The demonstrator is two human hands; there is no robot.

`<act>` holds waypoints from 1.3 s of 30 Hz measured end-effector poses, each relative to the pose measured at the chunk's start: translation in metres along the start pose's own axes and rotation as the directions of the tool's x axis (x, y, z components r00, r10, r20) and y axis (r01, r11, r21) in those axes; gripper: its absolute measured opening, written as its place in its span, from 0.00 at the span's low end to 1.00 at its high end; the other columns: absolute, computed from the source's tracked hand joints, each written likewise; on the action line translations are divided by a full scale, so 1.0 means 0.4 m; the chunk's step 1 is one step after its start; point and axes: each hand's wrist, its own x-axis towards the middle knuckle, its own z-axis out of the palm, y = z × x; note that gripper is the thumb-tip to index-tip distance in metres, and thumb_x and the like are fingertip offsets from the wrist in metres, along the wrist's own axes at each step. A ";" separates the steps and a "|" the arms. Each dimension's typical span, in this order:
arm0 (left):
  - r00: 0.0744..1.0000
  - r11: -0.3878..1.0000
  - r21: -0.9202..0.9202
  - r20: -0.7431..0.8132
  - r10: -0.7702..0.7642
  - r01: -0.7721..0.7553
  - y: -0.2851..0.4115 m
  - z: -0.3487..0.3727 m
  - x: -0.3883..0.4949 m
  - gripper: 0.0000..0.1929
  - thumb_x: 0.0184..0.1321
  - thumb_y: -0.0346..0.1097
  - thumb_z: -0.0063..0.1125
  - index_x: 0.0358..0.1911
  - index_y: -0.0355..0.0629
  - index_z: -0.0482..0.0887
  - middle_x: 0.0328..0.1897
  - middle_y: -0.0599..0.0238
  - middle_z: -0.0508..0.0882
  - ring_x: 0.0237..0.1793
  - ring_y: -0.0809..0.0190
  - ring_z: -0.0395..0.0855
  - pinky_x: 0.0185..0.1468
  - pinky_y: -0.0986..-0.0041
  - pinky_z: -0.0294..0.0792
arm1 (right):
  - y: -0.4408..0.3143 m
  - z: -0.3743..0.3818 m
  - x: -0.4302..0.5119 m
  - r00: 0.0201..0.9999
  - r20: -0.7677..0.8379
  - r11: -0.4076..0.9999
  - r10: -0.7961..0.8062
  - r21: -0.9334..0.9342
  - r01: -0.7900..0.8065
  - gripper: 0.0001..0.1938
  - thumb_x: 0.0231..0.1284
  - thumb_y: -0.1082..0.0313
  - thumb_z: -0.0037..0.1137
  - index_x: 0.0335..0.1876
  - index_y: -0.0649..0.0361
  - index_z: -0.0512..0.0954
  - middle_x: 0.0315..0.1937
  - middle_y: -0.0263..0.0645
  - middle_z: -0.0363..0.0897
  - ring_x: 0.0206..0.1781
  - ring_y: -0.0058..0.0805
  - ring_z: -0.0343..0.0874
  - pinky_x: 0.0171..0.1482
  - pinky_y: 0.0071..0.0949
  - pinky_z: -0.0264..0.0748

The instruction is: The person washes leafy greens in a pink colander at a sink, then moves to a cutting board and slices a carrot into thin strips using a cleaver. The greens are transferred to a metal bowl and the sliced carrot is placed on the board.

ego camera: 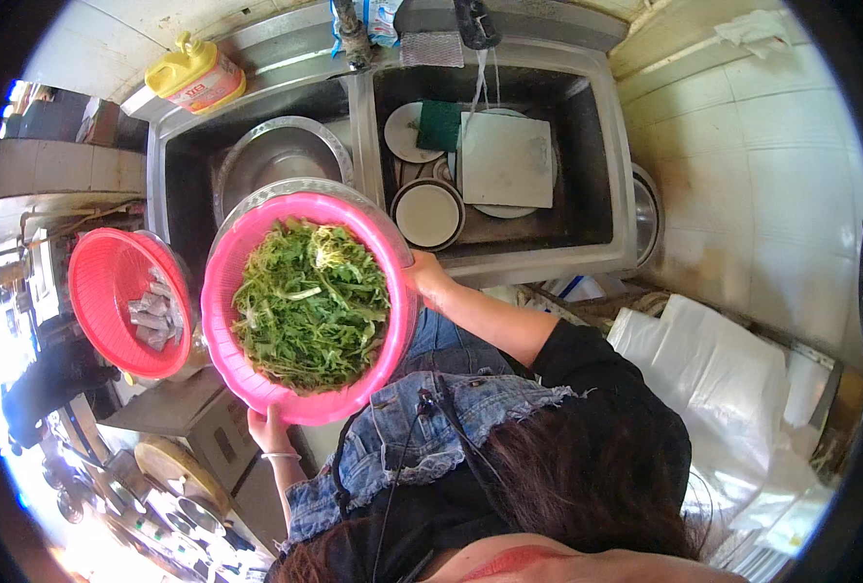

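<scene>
Both my hands hold a pink plastic colander [216,291] full of leafy greens [311,306], with a metal bowl's rim [395,226] showing around its far side. My left hand [269,430] grips the near left edge; a bracelet is on that wrist. At the right edge is my right hand [425,278], its fingers partly hidden. Beyond the colander, a steel basin [285,142] stands in the left sink bowl. In the right sink bowl, water runs from the faucet [477,29] onto a white square plate [508,160]; a green scouring pad [438,125] and a round bowl [427,213] lie beside it.
A red plastic basket [92,306] with grey pieces stands at left. On the sink's back left corner is a yellow detergent jug [202,79]. White plastic sheeting [723,379] lies at right. A box-like cabinet [205,430] and a round wooden board [176,474] are at lower left.
</scene>
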 end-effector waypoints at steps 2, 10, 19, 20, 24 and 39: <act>0.974 0.992 0.087 -0.213 -0.073 0.094 -0.087 0.018 0.008 0.24 0.56 0.27 0.58 0.57 0.37 0.66 0.52 0.59 0.78 0.37 0.64 0.82 0.35 0.75 0.76 | -0.035 -0.003 0.007 0.993 0.057 0.988 0.104 -0.118 -0.097 0.22 0.53 0.79 0.61 0.57 0.62 0.74 0.41 0.40 0.82 0.40 0.27 0.82 0.42 0.32 0.81; 0.979 0.722 -0.664 0.093 -0.181 0.196 -0.124 0.157 -0.080 0.30 0.52 0.21 0.50 0.63 0.44 0.64 0.57 0.55 0.77 0.58 0.48 0.77 0.57 0.52 0.75 | -0.303 -0.179 0.201 0.781 0.624 0.918 0.014 -0.317 0.237 0.30 0.62 0.67 0.55 0.71 0.56 0.62 0.64 0.37 0.70 0.62 0.32 0.72 0.57 0.41 0.76; 0.941 0.693 -0.719 -0.193 -0.277 0.056 -0.144 0.228 -0.177 0.32 0.52 0.19 0.46 0.64 0.44 0.63 0.59 0.54 0.74 0.58 0.49 0.77 0.59 0.55 0.74 | -0.887 -0.008 0.677 0.950 0.285 0.738 -0.125 0.667 -0.103 0.38 0.64 0.60 0.50 0.69 0.73 0.43 0.66 0.69 0.51 0.69 0.62 0.56 0.70 0.59 0.55; 0.919 0.680 -0.730 -0.215 -0.331 0.074 -0.125 0.250 -0.200 0.32 0.52 0.19 0.46 0.64 0.45 0.63 0.60 0.54 0.74 0.58 0.49 0.76 0.59 0.55 0.74 | -0.859 0.025 0.671 0.963 0.186 0.762 -0.196 0.647 0.030 0.38 0.65 0.61 0.50 0.70 0.72 0.42 0.65 0.67 0.53 0.69 0.59 0.58 0.71 0.58 0.56; 0.906 0.617 -0.786 -0.226 -0.359 0.048 -0.132 0.306 -0.268 0.31 0.52 0.20 0.46 0.64 0.48 0.63 0.59 0.55 0.74 0.58 0.50 0.76 0.57 0.54 0.75 | -0.538 0.124 0.686 0.964 0.135 0.969 -0.230 -0.059 0.239 0.40 0.57 0.54 0.56 0.72 0.61 0.53 0.65 0.49 0.60 0.69 0.44 0.61 0.67 0.48 0.59; 0.892 0.572 -0.820 -0.254 -0.373 0.005 -0.111 0.348 -0.277 0.33 0.51 0.20 0.48 0.65 0.46 0.62 0.60 0.57 0.74 0.56 0.52 0.77 0.55 0.56 0.76 | -0.423 0.238 0.749 0.768 0.147 0.591 -0.623 -0.555 0.585 0.16 0.47 0.66 0.61 0.42 0.67 0.77 0.36 0.47 0.84 0.37 0.36 0.83 0.42 0.32 0.75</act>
